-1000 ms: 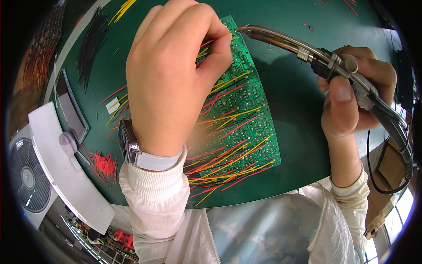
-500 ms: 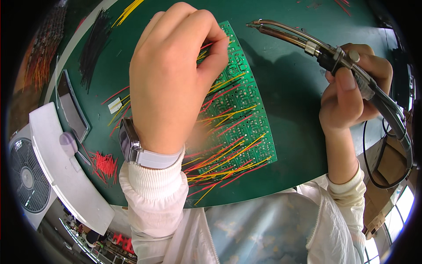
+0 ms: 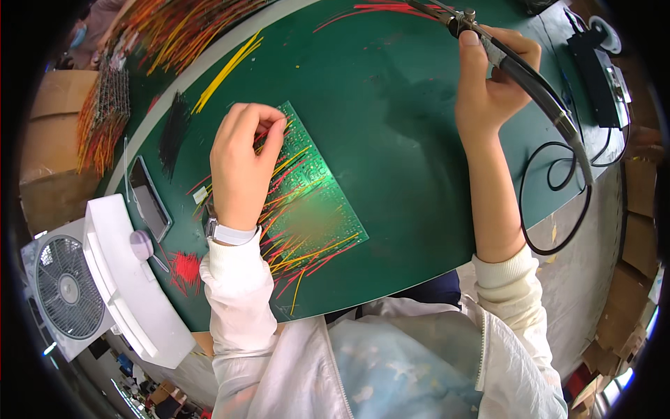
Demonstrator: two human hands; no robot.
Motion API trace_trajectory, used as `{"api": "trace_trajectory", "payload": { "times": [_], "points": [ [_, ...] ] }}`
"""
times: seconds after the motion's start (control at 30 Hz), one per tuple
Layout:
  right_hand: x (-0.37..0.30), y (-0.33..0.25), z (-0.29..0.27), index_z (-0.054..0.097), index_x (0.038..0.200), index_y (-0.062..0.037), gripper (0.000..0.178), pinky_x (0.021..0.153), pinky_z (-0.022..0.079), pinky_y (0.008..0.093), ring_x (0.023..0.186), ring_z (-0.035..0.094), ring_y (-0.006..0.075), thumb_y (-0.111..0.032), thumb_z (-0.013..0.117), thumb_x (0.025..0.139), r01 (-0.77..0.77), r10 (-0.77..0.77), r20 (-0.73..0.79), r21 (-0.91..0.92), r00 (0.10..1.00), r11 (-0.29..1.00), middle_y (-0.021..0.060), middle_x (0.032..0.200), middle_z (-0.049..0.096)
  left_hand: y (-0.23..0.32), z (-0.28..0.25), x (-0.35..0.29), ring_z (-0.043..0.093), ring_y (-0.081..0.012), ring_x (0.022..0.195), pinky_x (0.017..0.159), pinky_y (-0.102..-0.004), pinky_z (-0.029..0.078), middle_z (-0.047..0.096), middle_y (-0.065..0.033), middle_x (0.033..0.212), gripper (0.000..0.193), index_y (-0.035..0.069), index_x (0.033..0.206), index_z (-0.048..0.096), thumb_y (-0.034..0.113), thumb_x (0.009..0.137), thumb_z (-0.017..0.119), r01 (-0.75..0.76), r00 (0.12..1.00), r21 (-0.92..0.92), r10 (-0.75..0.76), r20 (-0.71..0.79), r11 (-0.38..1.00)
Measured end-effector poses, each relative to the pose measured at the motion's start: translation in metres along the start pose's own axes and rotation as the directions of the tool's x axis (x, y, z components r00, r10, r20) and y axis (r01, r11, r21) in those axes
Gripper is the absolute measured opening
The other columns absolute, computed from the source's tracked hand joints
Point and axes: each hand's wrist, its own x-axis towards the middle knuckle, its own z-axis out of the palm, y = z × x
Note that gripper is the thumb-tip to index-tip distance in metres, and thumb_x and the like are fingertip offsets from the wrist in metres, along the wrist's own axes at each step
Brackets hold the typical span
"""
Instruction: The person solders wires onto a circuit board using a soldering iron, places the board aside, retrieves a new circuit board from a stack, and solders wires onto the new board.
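A person in white sleeves works at one dark green tabletop (image 3: 412,230) with two bare hands. One green circuit board (image 3: 317,170) lies left of the tabletop's middle, slanting, its lower end toward the near edge. Red and yellow wires (image 3: 307,253) fan across it toward the left, so many and so crossed that I cannot count them. The left hand (image 3: 243,160), with one watch (image 3: 234,234) at its wrist, is at the board's far end, thumb and forefinger pinched together on one thin wire (image 3: 288,124); whether others are caught too, I cannot tell. The right hand (image 3: 492,80) is curled firmly around one soldering iron (image 3: 516,66), raised near the far edge, its tip well apart from the board. By that tip is one bunch of long red wires (image 3: 391,8). Toward the far left edge are one yellow bundle (image 3: 227,72) and one black bundle (image 3: 172,140). Along the left edge is one flat dark device (image 3: 151,202), with one small white tag (image 3: 200,195) between it and the left hand. One heap of short red pieces (image 3: 185,269) lies by the near left corner. One black box (image 3: 593,77) is at the far right corner, and one fan (image 3: 68,286) stands beyond the left edge.
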Motion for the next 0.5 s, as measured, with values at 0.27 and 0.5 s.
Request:
{"api": "trace_trajectory", "payload": {
  "times": [0.27,0.5],
  "points": [
    [0.009,0.008,-0.003,0.052,0.080,-0.0022,0.022,0.048,0.040,0.0195,0.052,0.048,0.0055,-0.013,0.069,0.072,-0.204,0.183,-0.236,-0.070,0.954,0.976,0.0017,0.064,0.056,0.015,-0.030,-0.002,0.057,-0.0200,0.080,0.072,-0.0287,0.045,0.057,-0.0092,0.090,0.014,0.000,0.094,0.056,-0.001,0.080,0.056,-0.026,0.995,0.071,0.019,0.100,0.997],
    [0.018,0.017,-0.019,0.053,0.082,-0.0041,0.021,0.048,0.038,0.0198,0.055,0.046,0.0052,-0.014,0.070,0.074,-0.281,0.221,-0.418,-0.086,0.881,0.956,0.0005,0.069,0.054,0.089,0.015,0.074,0.057,-0.0243,0.088,0.079,-0.0310,0.044,0.057,-0.0110,0.093,0.017,0.001,0.095,0.057,0.002,0.079,0.057,-0.436,0.872,0.098,0.392,0.294,0.895]
  ]
}}
